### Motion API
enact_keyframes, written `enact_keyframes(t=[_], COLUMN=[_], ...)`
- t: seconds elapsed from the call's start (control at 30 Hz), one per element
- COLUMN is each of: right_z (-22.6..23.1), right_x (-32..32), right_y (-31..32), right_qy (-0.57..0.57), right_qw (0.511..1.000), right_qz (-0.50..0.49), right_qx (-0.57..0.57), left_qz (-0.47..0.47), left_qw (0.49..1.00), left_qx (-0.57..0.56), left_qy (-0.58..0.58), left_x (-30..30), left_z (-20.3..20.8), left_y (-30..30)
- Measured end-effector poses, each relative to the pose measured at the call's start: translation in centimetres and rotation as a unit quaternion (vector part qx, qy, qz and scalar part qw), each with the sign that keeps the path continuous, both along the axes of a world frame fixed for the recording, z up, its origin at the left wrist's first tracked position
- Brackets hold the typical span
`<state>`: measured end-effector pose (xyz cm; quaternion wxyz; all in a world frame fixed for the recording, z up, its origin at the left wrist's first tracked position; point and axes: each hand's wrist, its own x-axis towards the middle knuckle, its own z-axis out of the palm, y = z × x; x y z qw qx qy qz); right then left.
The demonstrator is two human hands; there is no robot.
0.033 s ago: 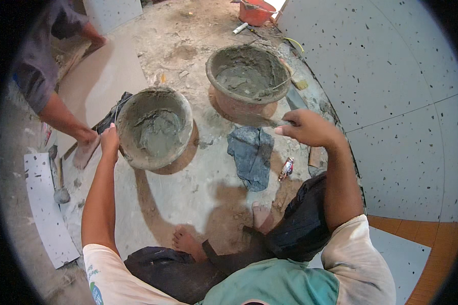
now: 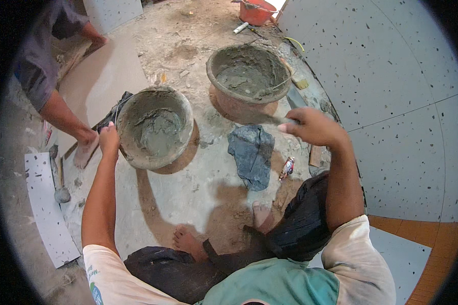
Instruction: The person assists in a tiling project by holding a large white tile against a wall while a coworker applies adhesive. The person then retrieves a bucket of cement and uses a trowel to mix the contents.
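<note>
My left hand is closed on the thin wire handle at the left rim of a mortar-smeared bucket. This bucket is tilted, its mouth facing me, with wet grey mortar inside. My right hand grips a trowel whose blade points left and is smeared by motion. Just beyond the blade stands a second bucket, upright and also holding grey mortar. A crumpled dark plastic sheet lies on the floor below the trowel.
Another person's leg and foot are at the left, beside a large tile. A mallet and a speckled tile strip lie nearer. Speckled tiles cover the right side. A red bucket stands far back. A wrapper lies near my foot.
My right hand has shifted slightly to the right with the trowel. My left hand and the tilted bucket are almost unmoved.
</note>
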<state>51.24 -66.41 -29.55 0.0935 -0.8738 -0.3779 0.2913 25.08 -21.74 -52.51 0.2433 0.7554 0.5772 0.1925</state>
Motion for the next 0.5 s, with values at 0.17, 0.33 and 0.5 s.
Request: enact_keyframes(t=[0.17, 0.33, 0.5], right_z=[2.3, 2.8, 2.4], right_x=[0.3, 0.9, 1.6], right_y=[-2.0, -2.1, -2.0], right_qy=[0.044, 0.038, 0.076], right_qw=[0.982, 0.979, 0.978], right_qz=[-0.114, -0.120, -0.102], right_qx=[0.143, 0.162, 0.168], left_qz=[-0.168, -0.483, -0.662], left_qw=[0.954, 0.862, 0.725], left_qx=[0.206, 0.063, -0.169], left_qy=[-0.141, -0.141, 0.089], left_x=[4.4, 7.9, 10.4], left_z=[7.0, 9.3, 2.4], left_y=[-7.5, -20.3, -29.2])
